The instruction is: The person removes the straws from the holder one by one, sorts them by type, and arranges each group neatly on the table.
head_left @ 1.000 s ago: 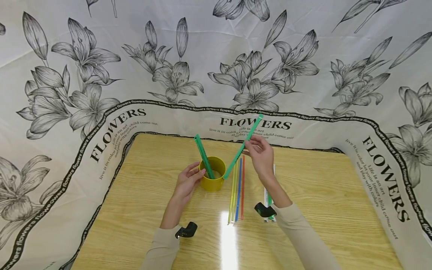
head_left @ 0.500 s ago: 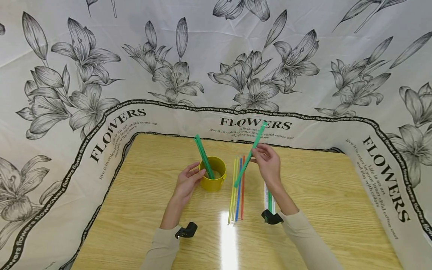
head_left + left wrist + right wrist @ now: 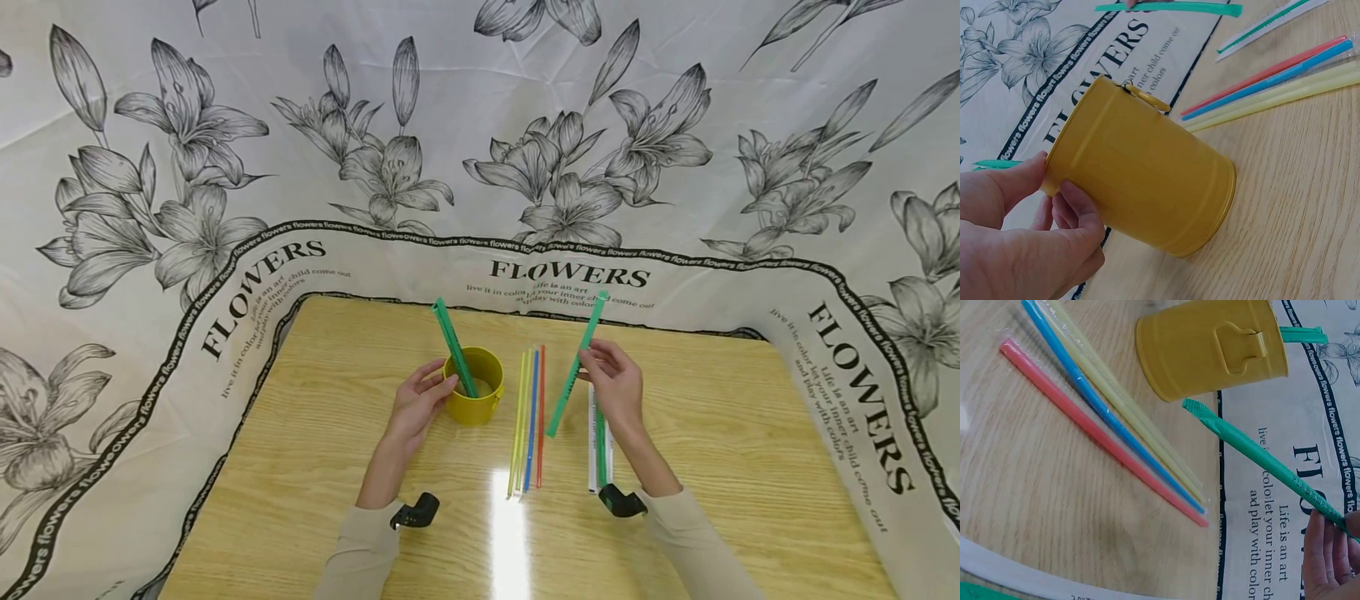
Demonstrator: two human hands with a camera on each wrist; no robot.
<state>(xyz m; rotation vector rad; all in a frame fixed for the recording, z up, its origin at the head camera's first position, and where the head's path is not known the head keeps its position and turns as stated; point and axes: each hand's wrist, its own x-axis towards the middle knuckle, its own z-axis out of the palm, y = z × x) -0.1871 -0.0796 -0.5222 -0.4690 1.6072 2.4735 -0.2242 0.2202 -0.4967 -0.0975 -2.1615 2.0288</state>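
A yellow metal bucket [image 3: 472,411] with a small side handle [image 3: 1235,353] stands upright on the table. My left hand [image 3: 415,406] grips its rim, the thumb and fingers on either side of the wall in the left wrist view. Green wrapped straws [image 3: 452,337] lean inside the bucket towards the left. To the right, my right hand [image 3: 617,383] pinches a green wrapped straw [image 3: 1254,450] along its upper half. This straw is tilted, held apart from the bucket, its lower end between the coloured row and the white-wrapped straws.
Yellow straws [image 3: 517,433], a blue straw [image 3: 532,429] and a red straw [image 3: 541,433] lie side by side in clear wrappers. Further right, a green straw [image 3: 601,450] lies among white-wrapped straws [image 3: 592,454]. A flower-printed cloth [image 3: 405,267] rises behind the wooden table [image 3: 300,467].
My right hand has moved rightward and nearer with the green straw, away from the bucket's rim and past the coloured row. The left hand and bucket stay where they were.
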